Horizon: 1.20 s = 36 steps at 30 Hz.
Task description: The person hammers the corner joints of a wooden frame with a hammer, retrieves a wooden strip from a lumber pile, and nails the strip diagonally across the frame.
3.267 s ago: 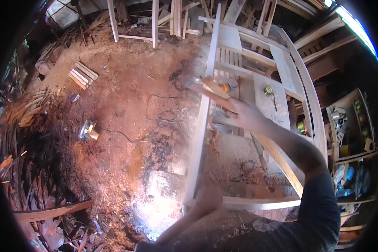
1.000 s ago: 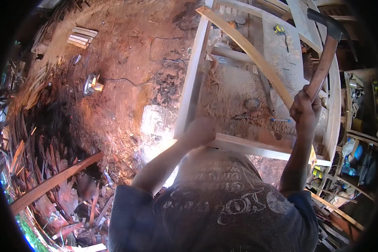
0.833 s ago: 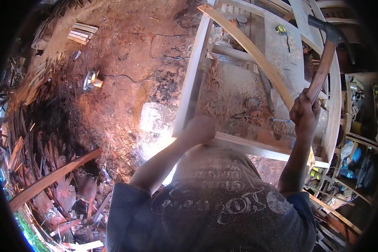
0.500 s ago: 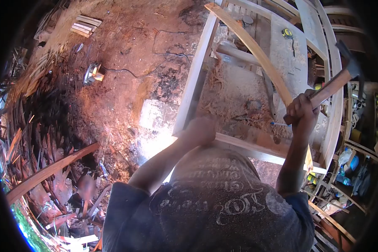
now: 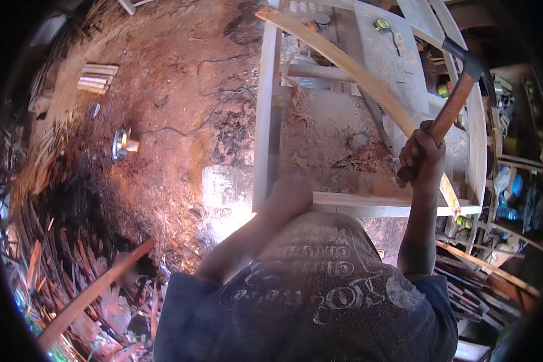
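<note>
My right hand grips a hammer by its wooden handle, with the dark metal head raised toward the upper right. Curled near the lower left corner of a pale wooden frame is my left hand. Its fingers are blurred and partly hidden, so I cannot see what is in them. A long, slightly curved wooden strip lies slantwise across the frame and passes beneath my right hand.
A yellow tape measure lies on a board inside the frame, among shavings. A corded power tool rests on the dirt floor at left. Small slats are stacked beyond it. Wood scraps heap at lower left. Shelves with bottles stand at right.
The hammer has swung to a more upright angle, its head shifting left and up in view. My left hand stays near the frame's corner. The whole view has turned slightly.
</note>
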Each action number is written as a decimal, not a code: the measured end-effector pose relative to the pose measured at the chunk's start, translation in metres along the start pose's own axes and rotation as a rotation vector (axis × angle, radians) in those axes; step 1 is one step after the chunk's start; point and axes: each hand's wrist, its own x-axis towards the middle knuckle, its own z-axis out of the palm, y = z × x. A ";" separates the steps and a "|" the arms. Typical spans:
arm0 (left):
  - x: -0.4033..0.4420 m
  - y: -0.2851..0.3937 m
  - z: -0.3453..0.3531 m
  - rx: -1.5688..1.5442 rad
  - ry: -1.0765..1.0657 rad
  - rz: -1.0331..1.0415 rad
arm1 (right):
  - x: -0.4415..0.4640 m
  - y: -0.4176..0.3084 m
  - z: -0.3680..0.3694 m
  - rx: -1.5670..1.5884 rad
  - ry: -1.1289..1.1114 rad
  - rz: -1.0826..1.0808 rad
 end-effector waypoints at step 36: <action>-0.009 0.010 -0.009 -0.181 0.069 -0.020 | 0.187 0.024 0.165 -1.173 -0.781 -0.814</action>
